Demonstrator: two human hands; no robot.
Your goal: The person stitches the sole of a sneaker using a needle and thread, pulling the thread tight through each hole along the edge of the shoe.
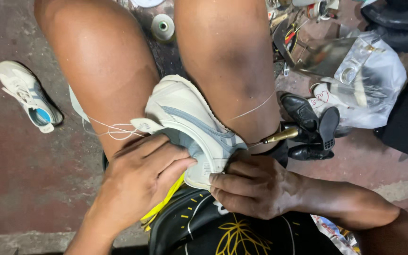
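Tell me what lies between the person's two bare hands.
In the head view, the heel end of a pale grey-and-cream sneaker, clamped between the knees, lies between the left hand and the right hand; both hands grip it.

crumpled clear plastic bag (378, 80) | floor, upper right, beside black leather shoes (308, 125) | translucent grey-white, holding pale items | colourful printed wrapper (331, 229) | bottom edge, right

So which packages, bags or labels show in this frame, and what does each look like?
Clear plastic bag: upper right on the floor, crumpled, see-through with whitish glare, small items inside.
Printed wrapper: lower right beside the right forearm, flat, multicoloured, partly hidden.
No screens or signs.
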